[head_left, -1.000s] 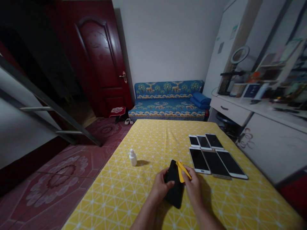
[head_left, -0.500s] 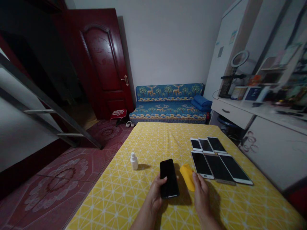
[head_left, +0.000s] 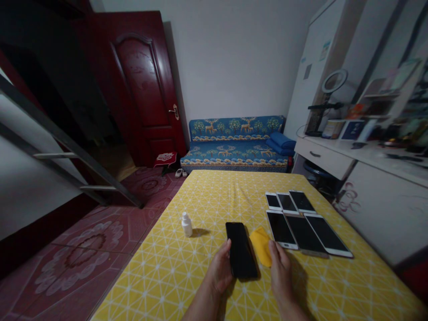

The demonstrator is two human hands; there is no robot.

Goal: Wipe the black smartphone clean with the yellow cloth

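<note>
A black smartphone (head_left: 241, 252) is in my left hand (head_left: 219, 269), gripped along its left edge with the dark screen facing up. My thumb lies at the phone's left side; the other fingers are hidden beneath it. Just to the right, my right hand (head_left: 281, 267) pinches a folded yellow cloth (head_left: 261, 246) between thumb and fingers. The cloth's left edge is close beside the phone. A small white bottle (head_left: 187, 225) with a narrow top stands upright to the left of the phone. Several more phones (head_left: 306, 234) lie in two rows, screens up, to the right.
The table carries a yellow patterned tablecloth (head_left: 214, 196). Beyond its far edge is a blue sofa (head_left: 234, 151) with deer patterns. A white cabinet (head_left: 377, 196) with items on top stands at the right, and a metal ladder (head_left: 83, 160) leans at the left.
My left hand and the phone have shifted slightly right, nearer the cloth. The thumb has slid from over the screen to the phone's left edge. My right hand has barely moved.
</note>
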